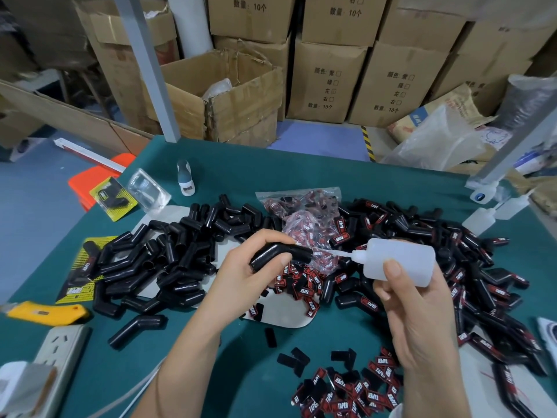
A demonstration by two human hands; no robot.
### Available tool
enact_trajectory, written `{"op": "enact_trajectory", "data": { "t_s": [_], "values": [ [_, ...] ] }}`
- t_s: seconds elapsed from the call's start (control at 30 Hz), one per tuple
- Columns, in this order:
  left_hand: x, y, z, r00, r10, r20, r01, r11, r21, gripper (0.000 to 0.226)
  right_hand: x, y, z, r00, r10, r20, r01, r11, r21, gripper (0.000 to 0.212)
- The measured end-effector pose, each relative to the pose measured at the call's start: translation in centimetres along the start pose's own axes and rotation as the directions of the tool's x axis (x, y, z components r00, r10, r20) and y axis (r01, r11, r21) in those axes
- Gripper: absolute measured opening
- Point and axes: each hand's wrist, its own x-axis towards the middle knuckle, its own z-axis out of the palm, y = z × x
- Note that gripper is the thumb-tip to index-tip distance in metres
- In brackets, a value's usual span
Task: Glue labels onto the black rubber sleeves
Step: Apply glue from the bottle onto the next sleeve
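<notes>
Surface: a green-covered table (247, 173) carried everything.
Left heap: plain black rubber sleeves (168, 263), angled, lay piled.
Right heap: labelled sleeves (470, 285) were stacked along the right side.
Middle: a clear bag of labels (304, 215) lay between the heaps.
Near edge: loose red-and-black labels (355, 396) were scattered, some face down.
Left edge: a yellow utility knife (48, 312) lay near a white power strip (57, 357).
Far left: a yellow packaging card (113, 198) and a clear blister shell (148, 190) lay side by side.
Right rear: spare white squeeze bottles (494, 212) lay there.
</notes>
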Motion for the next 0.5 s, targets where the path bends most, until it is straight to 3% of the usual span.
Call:
{"op": "enact_trajectory", "data": {
  "t_s": [0.17,0.5],
  "values": [
    [0.06,0.38,0.02,0.999,-0.048,-0.008,0.047,0.987,-0.152,0.021,0.02,0.12,-0.13,1.000,-0.004,0.010,0.004,1.000,0.013,0.024],
    [-0.31,0.18,-0.01,0.997,0.072,-0.035,-0.072,0.997,-0.010,0.012,-0.07,0.11,-0.36,1.000,-0.020,0.015,0.020,1.000,0.009,0.045]
  ]
}}
